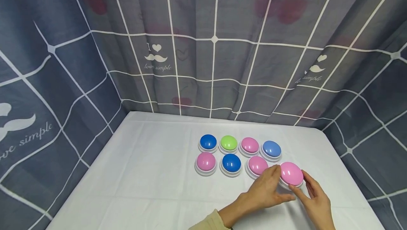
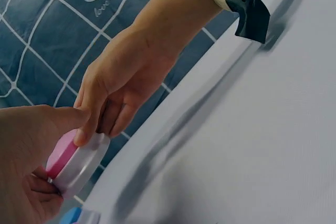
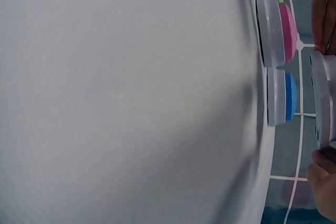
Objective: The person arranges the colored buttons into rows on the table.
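Both hands hold a pink push button [image 1: 292,174] with a white round base, raised above the table at the right end of the front row. My left hand [image 1: 265,189] grips its left side, and my right hand [image 1: 316,198] pinches the right side between thumb and fingers. In the left wrist view the white base [image 2: 86,166] is tilted on edge between the two hands. The right wrist view shows part of that base with fingers at both ends. Just left of it, a pink button [image 1: 257,165] on the table is partly covered by my left hand.
Behind, a row holds a dark blue button [image 1: 208,141], a green one [image 1: 229,142], a pink one [image 1: 249,145] and a light blue one [image 1: 271,149]. In front stand another pink button [image 1: 205,161] and a blue one [image 1: 231,163]. Checked curtains [image 1: 197,57] enclose the white table [image 1: 143,173].
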Available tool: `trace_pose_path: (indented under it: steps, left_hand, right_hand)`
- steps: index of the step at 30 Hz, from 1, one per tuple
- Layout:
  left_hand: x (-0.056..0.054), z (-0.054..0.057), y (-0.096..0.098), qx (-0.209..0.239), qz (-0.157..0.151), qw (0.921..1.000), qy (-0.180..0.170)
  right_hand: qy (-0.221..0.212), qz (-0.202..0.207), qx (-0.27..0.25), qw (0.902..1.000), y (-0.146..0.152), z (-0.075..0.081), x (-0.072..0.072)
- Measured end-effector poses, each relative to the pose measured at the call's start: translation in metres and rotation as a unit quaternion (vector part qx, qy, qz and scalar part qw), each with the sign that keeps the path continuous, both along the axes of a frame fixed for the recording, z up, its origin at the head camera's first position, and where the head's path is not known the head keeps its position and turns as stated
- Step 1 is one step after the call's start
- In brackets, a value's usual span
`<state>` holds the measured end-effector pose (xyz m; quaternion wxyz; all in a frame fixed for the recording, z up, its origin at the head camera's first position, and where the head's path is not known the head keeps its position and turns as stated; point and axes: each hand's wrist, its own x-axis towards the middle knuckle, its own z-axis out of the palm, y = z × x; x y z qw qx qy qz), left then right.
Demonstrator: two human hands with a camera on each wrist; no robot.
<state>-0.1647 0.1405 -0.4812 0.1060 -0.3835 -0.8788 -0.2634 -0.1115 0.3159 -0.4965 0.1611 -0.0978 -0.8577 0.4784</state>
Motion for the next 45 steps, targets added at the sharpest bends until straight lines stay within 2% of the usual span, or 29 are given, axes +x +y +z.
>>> trace_pose_path:
  steps: [7, 10, 15, 19, 21, 27, 34, 41, 45]
  left_hand:
    - [0.004, -0.008, 0.008, -0.031, 0.012, 0.9990, 0.030]
    - [0.004, -0.010, 0.011, -0.049, 0.017, 0.9982, 0.030]
    - [0.007, -0.007, 0.015, -0.095, 0.026, 0.9950, -0.017]
    - [0.007, -0.007, 0.017, -0.113, 0.035, 0.9925, -0.032]
    - [0.006, -0.007, 0.018, -0.116, 0.039, 0.9920, -0.033]
    - [0.004, -0.008, 0.025, -0.101, 0.056, 0.9906, -0.073]
    - [0.003, -0.010, 0.031, -0.092, 0.068, 0.9914, -0.064]
    - [0.001, -0.009, 0.034, -0.111, 0.064, 0.9908, -0.044]
    - [0.002, -0.012, 0.036, -0.096, 0.067, 0.9914, -0.058]
  right_hand:
    - [-0.051, 0.020, 0.025, 0.9982, 0.009, -0.008, -0.004]
    - [-0.070, 0.029, 0.050, 0.9959, 0.013, -0.010, -0.005]
    - [-0.058, 0.048, 0.089, 0.9932, 0.017, -0.014, -0.008]
    - [-0.059, 0.057, 0.110, 0.9906, 0.017, -0.014, -0.014]
    - [-0.061, 0.060, 0.116, 0.9896, 0.018, -0.014, -0.017]
    - [-0.047, 0.078, 0.115, 0.9892, 0.018, -0.012, -0.028]
    - [-0.058, 0.085, 0.123, 0.9870, 0.018, -0.009, -0.035]
    - [-0.063, 0.084, 0.132, 0.9856, 0.022, -0.010, -0.033]
    - [-0.056, 0.089, 0.125, 0.9865, 0.023, -0.013, -0.033]
